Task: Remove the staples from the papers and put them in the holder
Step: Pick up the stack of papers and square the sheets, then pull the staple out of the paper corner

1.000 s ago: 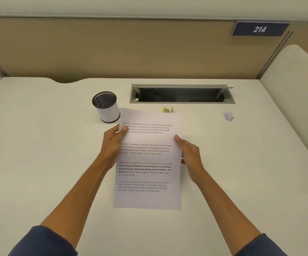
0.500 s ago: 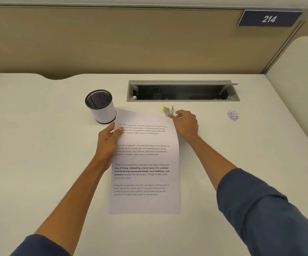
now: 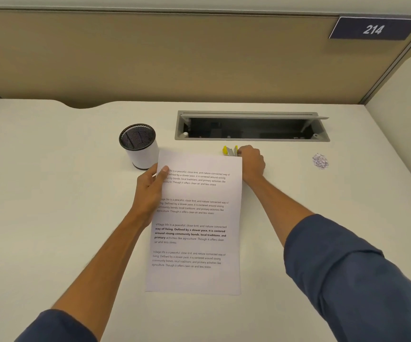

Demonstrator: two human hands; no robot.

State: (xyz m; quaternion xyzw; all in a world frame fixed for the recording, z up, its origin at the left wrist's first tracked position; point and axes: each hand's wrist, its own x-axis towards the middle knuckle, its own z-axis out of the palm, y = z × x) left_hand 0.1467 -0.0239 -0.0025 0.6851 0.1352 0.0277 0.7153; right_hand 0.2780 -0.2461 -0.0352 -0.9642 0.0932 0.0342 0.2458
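Printed white papers [image 3: 195, 223] lie on the desk in front of me. My left hand [image 3: 150, 188] grips their upper left corner, thumb on top. A yellow and grey staple remover [image 3: 229, 150] lies just beyond the papers' top edge. My right hand [image 3: 251, 162] rests beside it with curled fingers touching its right side; whether it grips the tool I cannot tell. A round holder [image 3: 139, 145] with a black mesh rim and white wall stands upright left of the papers' top. The staple itself is hidden.
An open grey cable slot [image 3: 251, 138] is sunk into the white desk [image 3: 51, 193] behind the staple remover. A small pile of pulled staples [image 3: 320, 161] lies at the right. A tan partition with a "214" sign [image 3: 373, 29] closes the back.
My right hand left the papers' right edge and reached forward to the staple remover. My left hand kept its hold on the corner.
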